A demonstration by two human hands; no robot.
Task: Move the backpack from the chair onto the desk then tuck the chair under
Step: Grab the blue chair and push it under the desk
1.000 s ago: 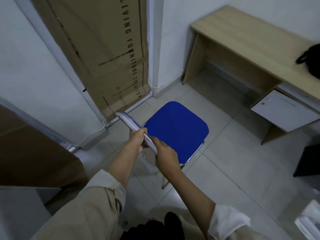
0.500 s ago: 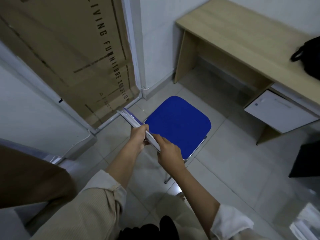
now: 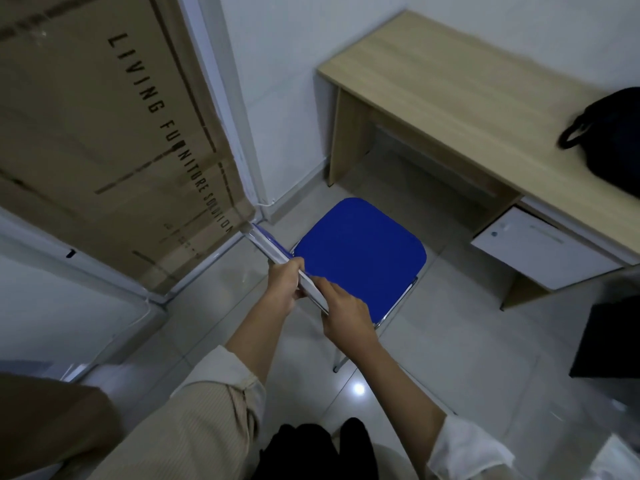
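Note:
The chair [image 3: 360,254] has a bare blue seat and chrome legs and stands on the tiled floor in front of the desk's open leg space. My left hand [image 3: 284,284] and my right hand [image 3: 343,311] both grip the top edge of its backrest [image 3: 268,245], seen edge-on. The black backpack [image 3: 613,140] lies on the light wooden desk [image 3: 450,88] at the far right, its handle loop toward the desk's middle.
A tall cardboard box [image 3: 104,133] leans against the wall at left, close to the chair's back corner. A white drawer unit [image 3: 543,251] hangs under the desk's right side. A dark object [image 3: 609,337] sits at the right edge.
The chair has moved a little nearer to the desk's opening with both hands on its backrest. My view has shifted, so the desk appears closer.

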